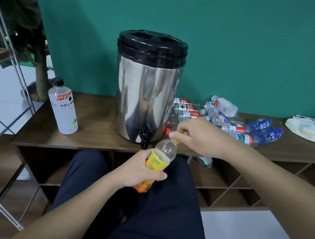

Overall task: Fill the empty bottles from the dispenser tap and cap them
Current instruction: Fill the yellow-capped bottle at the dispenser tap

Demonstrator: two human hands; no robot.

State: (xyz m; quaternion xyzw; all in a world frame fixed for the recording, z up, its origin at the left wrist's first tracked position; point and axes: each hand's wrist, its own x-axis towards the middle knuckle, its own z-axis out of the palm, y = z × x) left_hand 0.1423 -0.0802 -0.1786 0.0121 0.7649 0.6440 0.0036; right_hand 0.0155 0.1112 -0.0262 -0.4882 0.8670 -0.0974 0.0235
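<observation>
Gripped around its yellow-labelled middle by the left hand (142,172), the juice bottle (158,159) is being held over the lap, just short of the worktop's (95,131) front edge. Its long axis is being tilted up and away to the right, so the neck is being presented to the right hand (196,136), whose thumb and fingertips are being pinched together on the yellow cap (175,141) from above and from the right. Whether the cap is being loosened or tightened cannot be told; the clear upper part looks empty, so uncapping is judged likelier. Just left of the neck, at the front edge, the black tap (145,137) of the steel dispenser (147,90) is being left unobstructed. Behind the right hand a pile of empty bottles (222,117) is lying on its sides; a capped white bottle (63,105) is standing near the left edge, and a cloth (314,130) is lying at the far right.
</observation>
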